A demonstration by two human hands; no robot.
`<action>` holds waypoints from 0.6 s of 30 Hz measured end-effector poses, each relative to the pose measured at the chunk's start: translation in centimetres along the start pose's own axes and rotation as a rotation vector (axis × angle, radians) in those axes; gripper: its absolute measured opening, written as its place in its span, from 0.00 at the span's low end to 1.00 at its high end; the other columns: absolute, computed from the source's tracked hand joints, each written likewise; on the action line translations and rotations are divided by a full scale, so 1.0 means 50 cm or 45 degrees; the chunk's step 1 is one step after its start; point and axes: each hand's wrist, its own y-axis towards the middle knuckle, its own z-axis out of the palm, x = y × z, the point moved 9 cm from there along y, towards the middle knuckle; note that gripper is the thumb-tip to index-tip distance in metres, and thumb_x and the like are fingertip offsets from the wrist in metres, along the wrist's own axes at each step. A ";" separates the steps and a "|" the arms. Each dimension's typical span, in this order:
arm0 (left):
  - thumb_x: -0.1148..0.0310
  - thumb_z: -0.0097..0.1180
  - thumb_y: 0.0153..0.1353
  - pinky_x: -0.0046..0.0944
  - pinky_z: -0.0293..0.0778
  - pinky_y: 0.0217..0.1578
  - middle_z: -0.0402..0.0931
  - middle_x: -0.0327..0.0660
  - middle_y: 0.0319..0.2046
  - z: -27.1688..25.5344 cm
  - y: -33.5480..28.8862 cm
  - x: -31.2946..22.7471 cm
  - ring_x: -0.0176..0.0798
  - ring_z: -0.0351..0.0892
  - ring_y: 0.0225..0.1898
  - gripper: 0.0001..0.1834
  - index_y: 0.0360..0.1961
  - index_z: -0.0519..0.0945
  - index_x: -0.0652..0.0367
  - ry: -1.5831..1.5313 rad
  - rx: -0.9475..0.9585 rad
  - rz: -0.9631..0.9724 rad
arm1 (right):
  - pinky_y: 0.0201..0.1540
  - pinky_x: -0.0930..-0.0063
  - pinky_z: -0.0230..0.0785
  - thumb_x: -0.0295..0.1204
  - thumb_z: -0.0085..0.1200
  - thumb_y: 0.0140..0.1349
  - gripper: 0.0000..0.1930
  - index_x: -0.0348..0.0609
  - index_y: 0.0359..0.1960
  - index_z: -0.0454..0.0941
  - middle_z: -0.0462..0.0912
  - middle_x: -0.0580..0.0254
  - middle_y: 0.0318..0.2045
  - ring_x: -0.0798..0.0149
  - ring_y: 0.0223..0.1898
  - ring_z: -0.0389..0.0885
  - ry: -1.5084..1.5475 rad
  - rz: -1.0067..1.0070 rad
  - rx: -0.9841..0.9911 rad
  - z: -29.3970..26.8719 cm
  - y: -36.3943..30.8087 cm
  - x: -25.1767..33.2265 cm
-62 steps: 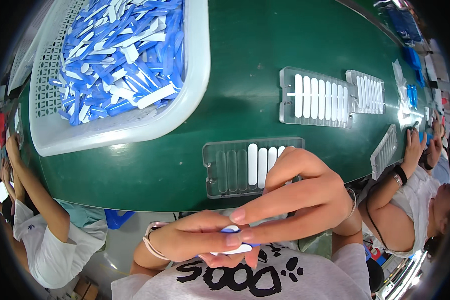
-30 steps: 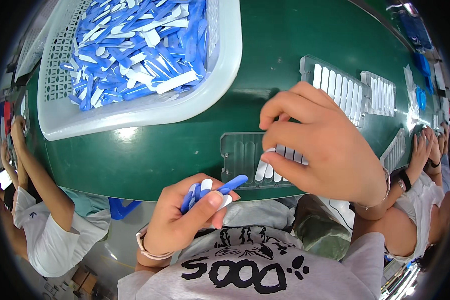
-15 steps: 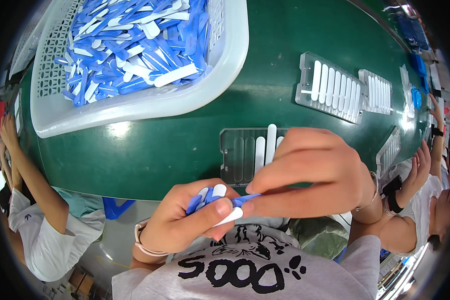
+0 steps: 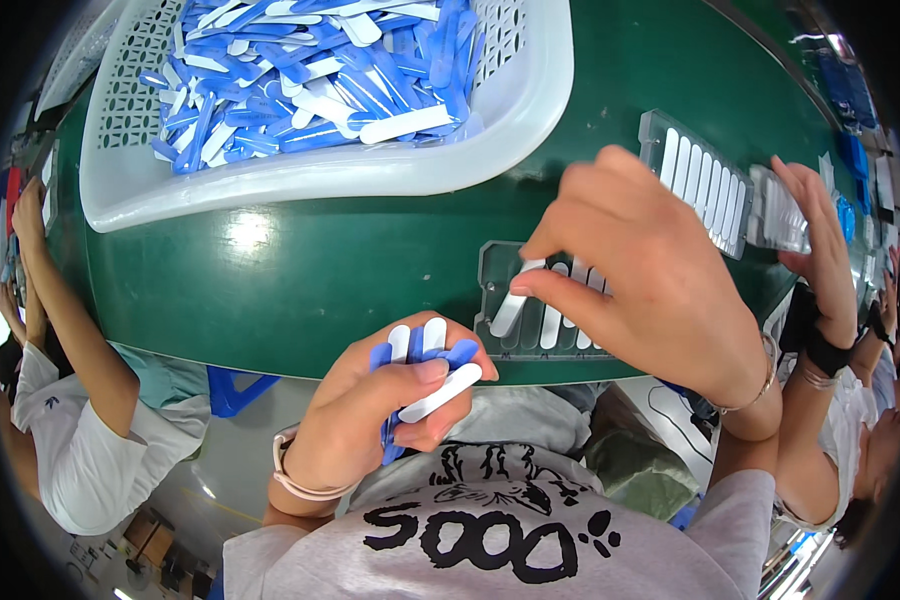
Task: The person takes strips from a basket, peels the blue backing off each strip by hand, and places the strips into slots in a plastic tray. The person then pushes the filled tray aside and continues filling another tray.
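Note:
My left hand [image 4: 355, 405] is closed around a small bunch of flat blue and white strips with rounded ends [image 4: 434, 336]. The thumb presses on them, and one white strip [image 4: 440, 393] slants across the fingers. My right hand [image 4: 635, 265] pinches a single white strip [image 4: 506, 316] between thumb and forefinger. That strip is tilted over the left end of a clear slotted tray [image 4: 488, 270]. Several white strips [image 4: 552, 318] lie side by side in the tray's slots, its right part hidden behind my right hand.
A white plastic basket [image 4: 320, 190] heaped with blue and white strips [image 4: 320, 90] stands at the back left of the green table [image 4: 370, 260]. A filled clear tray [image 4: 743, 200] lies at right. Beyond it, a co-worker's hand [image 4: 820, 230] touches another tray [image 4: 776, 215]. Another person's arm [image 4: 75, 310] is at left.
My right hand has moved from the bunch in my left hand to the slotted tray, now with a white strip in its fingers. A co-worker's hand has come to the far right tray. The view has shifted.

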 end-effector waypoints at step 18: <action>0.68 0.47 0.59 0.30 0.50 0.13 0.64 0.39 0.15 0.033 0.005 0.036 0.27 0.55 0.13 0.14 0.38 0.72 0.71 -0.089 0.132 -0.270 | 0.43 0.68 0.63 0.30 0.62 0.51 0.10 0.44 0.35 0.79 0.79 0.68 0.34 0.60 0.39 0.72 0.087 -0.258 0.142 -0.009 0.005 0.034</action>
